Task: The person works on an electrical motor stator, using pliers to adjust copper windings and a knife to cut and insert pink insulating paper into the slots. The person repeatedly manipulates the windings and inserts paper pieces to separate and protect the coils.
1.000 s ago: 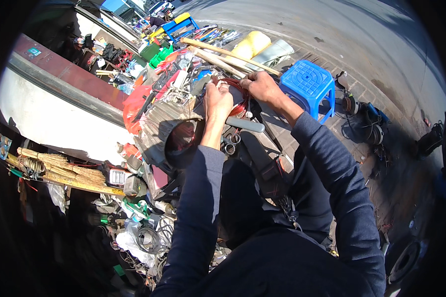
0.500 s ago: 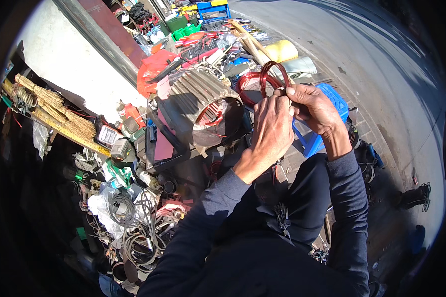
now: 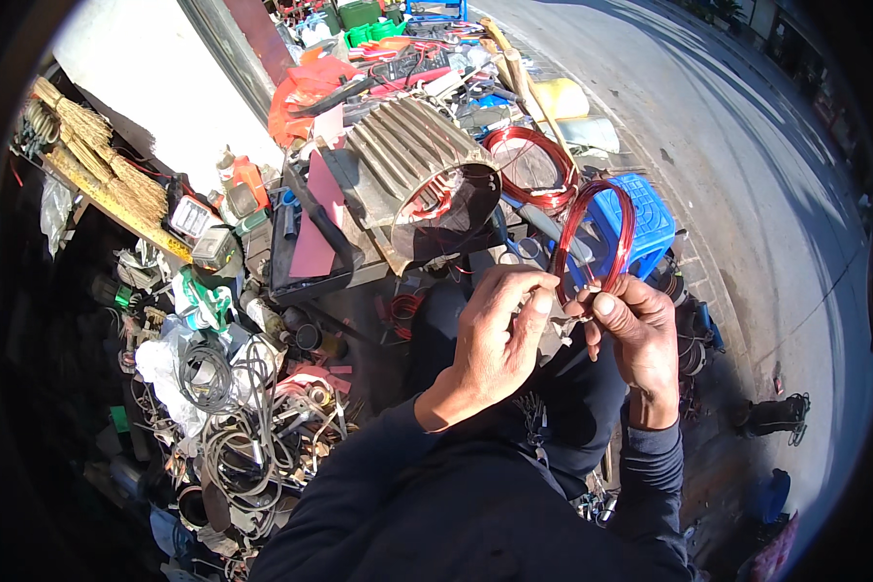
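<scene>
My right hand [image 3: 635, 330] pinches the lower end of a coil of red enamelled winding wire [image 3: 627, 218], which stands up as a loop above the fingers. Close beside it on the left, my left hand [image 3: 495, 339] has its fingers curled and thumb near the index finger; whatever is between them, if anything, is too small to make out. A second red wire coil [image 3: 543, 201] lies just beyond the held one. To the left sits a ribbed grey motor housing [image 3: 407, 145], its round opening facing me, with red windings [image 3: 435, 201] inside.
A blue plastic stool [image 3: 650, 218] stands behind my right hand. Pink insulation sheet [image 3: 315, 233] lies left of the housing. Tangled grey cables [image 3: 247, 475] and scrap parts pile up at lower left. A straw broom [image 3: 107, 160] lies at far left; the road [image 3: 747, 145] runs along the right.
Both hands have come down nearer my body, and the left has drawn slightly away from the right. The held coil has come down with them, now apart from the coil behind. My view has shifted.
</scene>
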`<action>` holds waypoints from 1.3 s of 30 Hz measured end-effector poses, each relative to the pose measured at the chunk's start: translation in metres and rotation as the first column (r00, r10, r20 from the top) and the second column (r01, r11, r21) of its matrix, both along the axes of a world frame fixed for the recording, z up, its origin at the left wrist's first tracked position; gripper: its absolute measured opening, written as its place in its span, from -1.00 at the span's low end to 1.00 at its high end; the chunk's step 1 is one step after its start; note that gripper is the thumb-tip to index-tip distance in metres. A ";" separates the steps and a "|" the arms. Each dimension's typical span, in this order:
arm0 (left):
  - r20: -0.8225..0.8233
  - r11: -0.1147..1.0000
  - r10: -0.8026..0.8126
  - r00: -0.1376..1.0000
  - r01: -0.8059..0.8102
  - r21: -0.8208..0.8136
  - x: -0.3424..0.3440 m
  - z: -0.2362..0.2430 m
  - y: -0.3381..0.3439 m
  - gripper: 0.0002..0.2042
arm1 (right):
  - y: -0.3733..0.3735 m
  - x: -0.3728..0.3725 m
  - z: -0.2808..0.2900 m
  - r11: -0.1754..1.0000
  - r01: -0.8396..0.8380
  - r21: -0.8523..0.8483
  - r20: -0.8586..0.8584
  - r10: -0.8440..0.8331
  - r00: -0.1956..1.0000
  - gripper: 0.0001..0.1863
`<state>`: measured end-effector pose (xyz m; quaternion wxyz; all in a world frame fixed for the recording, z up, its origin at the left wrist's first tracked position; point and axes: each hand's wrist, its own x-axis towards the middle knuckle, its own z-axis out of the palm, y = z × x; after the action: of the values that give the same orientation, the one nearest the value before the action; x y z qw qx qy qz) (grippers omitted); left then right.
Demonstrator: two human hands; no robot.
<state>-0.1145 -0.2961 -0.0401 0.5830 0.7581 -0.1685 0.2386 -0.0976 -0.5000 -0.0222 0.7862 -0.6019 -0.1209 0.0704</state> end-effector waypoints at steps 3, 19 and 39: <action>-0.297 0.939 -0.239 0.924 0.142 -0.314 -0.007 0.008 0.020 -0.55 | 0.025 -0.035 -0.006 0.990 0.004 -0.140 0.079 0.008 0.997 -0.73; -0.323 0.704 -0.519 0.792 0.182 -0.687 -0.019 0.013 0.033 -0.58 | 0.074 -0.048 -0.080 0.792 0.301 -0.531 0.610 0.110 0.785 -0.59; -0.211 0.608 -0.661 0.720 0.349 -0.713 -0.020 0.003 0.069 -0.58 | 0.073 0.041 0.003 0.874 0.166 -0.456 0.744 0.273 0.610 -0.60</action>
<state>-0.1340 -0.2274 -0.0368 0.8663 0.4687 -0.1508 -0.0848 -0.0570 -0.4272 -0.0187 0.4726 -0.7418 -0.4515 -0.1500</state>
